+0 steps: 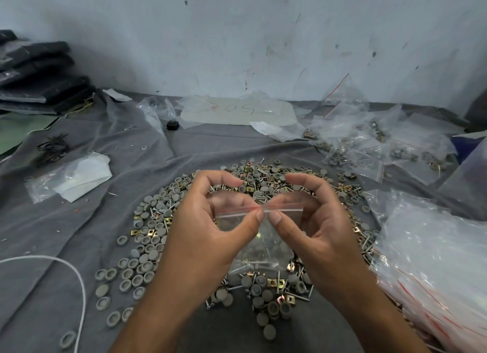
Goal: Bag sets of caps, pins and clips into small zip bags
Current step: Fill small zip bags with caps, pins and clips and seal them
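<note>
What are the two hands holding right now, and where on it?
Both hands pinch one small zip bag at its red-lined zip strip: the left hand and right hand meet thumb-to-thumb mid-strip. Parts sit inside the bag.

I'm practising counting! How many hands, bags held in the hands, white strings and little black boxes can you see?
Hands: 2, the left hand and the right hand
Zip bag pinched by both hands: 1
White string: 1
Little black box: 1
Total: 5
</note>
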A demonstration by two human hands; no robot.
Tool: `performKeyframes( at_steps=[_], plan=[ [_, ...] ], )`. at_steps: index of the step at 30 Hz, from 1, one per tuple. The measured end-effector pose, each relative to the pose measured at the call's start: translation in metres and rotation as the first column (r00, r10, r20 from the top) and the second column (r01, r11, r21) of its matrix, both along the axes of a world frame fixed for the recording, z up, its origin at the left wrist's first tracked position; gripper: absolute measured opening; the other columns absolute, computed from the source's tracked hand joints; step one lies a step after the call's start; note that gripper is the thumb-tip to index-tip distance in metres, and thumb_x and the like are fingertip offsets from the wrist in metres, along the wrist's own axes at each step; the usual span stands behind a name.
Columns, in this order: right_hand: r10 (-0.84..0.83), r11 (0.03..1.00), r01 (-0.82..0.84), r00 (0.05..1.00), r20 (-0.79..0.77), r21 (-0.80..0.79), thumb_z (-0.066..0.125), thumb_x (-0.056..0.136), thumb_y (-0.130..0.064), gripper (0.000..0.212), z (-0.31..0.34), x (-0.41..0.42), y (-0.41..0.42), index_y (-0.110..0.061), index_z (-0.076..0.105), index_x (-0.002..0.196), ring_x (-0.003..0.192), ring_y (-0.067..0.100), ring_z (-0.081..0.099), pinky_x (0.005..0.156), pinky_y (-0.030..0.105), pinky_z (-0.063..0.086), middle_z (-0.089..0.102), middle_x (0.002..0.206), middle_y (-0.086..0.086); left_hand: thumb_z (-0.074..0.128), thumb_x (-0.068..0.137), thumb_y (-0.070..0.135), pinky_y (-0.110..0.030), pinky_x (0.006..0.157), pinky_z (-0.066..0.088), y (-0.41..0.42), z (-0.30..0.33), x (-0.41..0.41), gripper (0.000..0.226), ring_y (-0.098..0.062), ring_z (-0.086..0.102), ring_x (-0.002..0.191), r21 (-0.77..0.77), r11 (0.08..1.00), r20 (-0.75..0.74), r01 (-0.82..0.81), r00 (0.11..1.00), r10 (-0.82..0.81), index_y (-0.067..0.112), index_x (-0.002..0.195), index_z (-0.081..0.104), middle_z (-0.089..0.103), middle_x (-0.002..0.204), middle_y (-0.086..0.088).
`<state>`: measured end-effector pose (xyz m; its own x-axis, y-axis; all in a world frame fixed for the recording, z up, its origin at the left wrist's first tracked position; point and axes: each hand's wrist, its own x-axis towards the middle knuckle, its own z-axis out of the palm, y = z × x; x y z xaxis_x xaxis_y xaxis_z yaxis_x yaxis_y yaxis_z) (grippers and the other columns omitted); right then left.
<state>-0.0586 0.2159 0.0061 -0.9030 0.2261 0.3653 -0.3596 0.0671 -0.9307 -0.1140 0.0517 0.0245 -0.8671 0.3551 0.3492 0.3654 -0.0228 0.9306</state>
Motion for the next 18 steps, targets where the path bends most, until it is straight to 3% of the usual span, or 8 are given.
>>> performKeyframes(
  at_steps=[2,5,7,13,18],
  plan=[
    [0.009,1.0,-0.009,1.0,0.014,0.014,0.077,0.081,-0.041,0.044,0.0,0.0,0.0,-0.044,0.056,0.12,0.097,0.022,0.072,0.08,0.032,0.058,0.074,0.104,0.001,0.083,0.076,0.033,-0.025,0.058,0.058,0.0,0.001,0.001,0.04,-0.011,0.073,0.076,-0.01,1.0,-0.004,0.005,1.0,-0.005,0.036,0.105,0.055,0.076,0.092,0.002],
    [-0.017,0.999,0.017,1.0,0.012,0.038,0.075,0.083,-0.04,0.039,0.002,0.001,0.001,-0.045,0.056,0.117,0.091,0.022,0.071,0.075,0.034,0.06,0.073,0.102,0.001,0.082,0.07,0.044,-0.046,0.071,0.062,-0.002,0.001,-0.002,0.046,-0.022,0.075,0.083,-0.005,1.0,0.035,0.011,0.999,-0.01,0.037,0.106,0.055,0.077,0.094,0.002],
    [-0.031,0.999,0.031,1.0,0.0,0.01,0.074,0.086,-0.031,0.034,0.004,0.002,0.004,-0.044,0.058,0.113,0.088,0.023,0.07,0.071,0.032,0.06,0.072,0.099,0.002,0.085,0.066,0.047,-0.05,0.077,0.059,-0.004,0.002,-0.004,0.049,-0.025,0.074,0.084,0.007,1.0,0.065,0.012,0.998,-0.012,0.038,0.106,0.056,0.078,0.094,0.0],
    [-0.042,0.999,0.042,0.999,0.005,0.006,0.073,0.084,-0.026,0.034,0.007,0.003,0.008,-0.043,0.06,0.11,0.086,0.023,0.069,0.07,0.029,0.058,0.071,0.096,0.003,0.087,0.064,0.033,-0.019,0.055,0.053,-0.006,0.002,-0.006,0.042,-0.019,0.075,0.07,0.047,0.999,0.091,0.005,0.996,-0.009,0.035,0.093,0.057,0.077,0.081,-0.005],
    [-0.034,0.982,0.021,0.997,0.063,0.187,0.079,0.084,-0.029,0.025,0.022,-0.004,0.015,-0.04,0.065,0.101,0.085,0.013,0.071,0.068,0.027,0.059,0.072,0.096,-0.006,0.082,0.067,0.033,-0.018,0.062,0.055,-0.007,0.001,-0.01,0.034,-0.019,0.075,0.077,0.047,0.998,0.102,-0.031,0.994,0.026,0.039,0.094,0.061,0.078,0.086,0.0]
  ],
)
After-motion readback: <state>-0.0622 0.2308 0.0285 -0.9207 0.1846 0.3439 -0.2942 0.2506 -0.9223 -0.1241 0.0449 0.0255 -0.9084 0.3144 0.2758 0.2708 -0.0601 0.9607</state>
